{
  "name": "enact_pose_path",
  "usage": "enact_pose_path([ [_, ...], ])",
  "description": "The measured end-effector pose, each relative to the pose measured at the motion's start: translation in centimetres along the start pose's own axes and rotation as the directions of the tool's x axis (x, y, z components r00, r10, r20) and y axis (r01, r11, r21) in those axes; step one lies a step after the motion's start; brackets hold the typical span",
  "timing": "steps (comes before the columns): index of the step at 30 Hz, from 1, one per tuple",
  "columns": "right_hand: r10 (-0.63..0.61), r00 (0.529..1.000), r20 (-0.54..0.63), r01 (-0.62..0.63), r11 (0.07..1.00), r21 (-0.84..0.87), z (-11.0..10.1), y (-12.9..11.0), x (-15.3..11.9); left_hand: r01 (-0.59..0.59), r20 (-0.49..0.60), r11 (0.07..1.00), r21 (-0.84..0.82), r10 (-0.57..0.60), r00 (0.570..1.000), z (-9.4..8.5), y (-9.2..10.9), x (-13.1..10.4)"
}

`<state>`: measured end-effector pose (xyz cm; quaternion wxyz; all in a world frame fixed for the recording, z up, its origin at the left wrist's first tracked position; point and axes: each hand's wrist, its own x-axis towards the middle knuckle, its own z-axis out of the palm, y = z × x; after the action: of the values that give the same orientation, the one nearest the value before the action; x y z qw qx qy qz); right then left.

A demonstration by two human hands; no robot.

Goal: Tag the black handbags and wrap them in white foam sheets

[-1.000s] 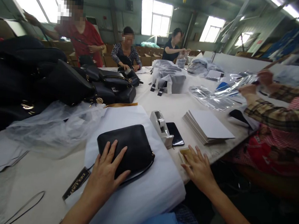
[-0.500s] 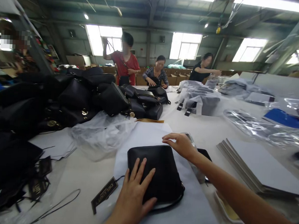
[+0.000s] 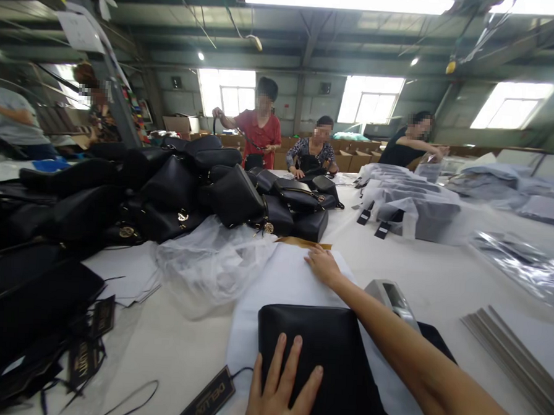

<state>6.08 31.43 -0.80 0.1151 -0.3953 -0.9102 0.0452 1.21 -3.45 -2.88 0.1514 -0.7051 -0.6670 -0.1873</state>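
Note:
A black handbag (image 3: pixel 330 340) lies flat on a sheet of white paper (image 3: pixel 273 278) in front of me. My left hand (image 3: pixel 281 390) rests on the bag with its fingers spread. From the bag a dark hang tag (image 3: pixel 209 397) trails to the left on a thin cord. Stretched past the bag, my right hand (image 3: pixel 323 264) lies on the paper's far end, by a brown strip (image 3: pixel 298 241); its fingers are extended and hold nothing I can see. The right forearm crosses over the bag's right side.
Black handbags (image 3: pixel 171 183) are heaped at the left, near a crumpled clear plastic bag (image 3: pixel 209 266). Wrapped bags (image 3: pixel 407 196) stand at the far right, with stacked grey boards (image 3: pixel 510 356) nearer. A grey device (image 3: pixel 390 297) sits beside my right forearm. Several people work beyond.
My right hand has moved forward from above the bag's far edge to the far end of the paper. My left hand stays on the bag. The view has tilted up and turned left.

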Motion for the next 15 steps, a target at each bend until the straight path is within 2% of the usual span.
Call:
enact_pose_path([
  [7, -0.004, 0.987, -0.162, 0.011, 0.999, 0.042, -1.5, -0.3, -0.1, 0.020, 0.012, 0.999, -0.046, -0.019, 1.000, -0.2, 0.0, 0.0],
  [11, 0.010, 0.971, -0.241, 0.008, 0.997, 0.072, -3.0, -0.8, -0.9, -0.111, 0.021, 0.990, -0.090, 0.113, 0.993, 0.0, -1.1, 0.1],
  [15, -0.037, 0.965, -0.259, 0.064, 0.993, 0.095, -4.5, -1.5, -2.1, -0.104, 0.075, 0.987, -0.126, 0.114, 0.991, -0.3, -1.6, 0.2],
])
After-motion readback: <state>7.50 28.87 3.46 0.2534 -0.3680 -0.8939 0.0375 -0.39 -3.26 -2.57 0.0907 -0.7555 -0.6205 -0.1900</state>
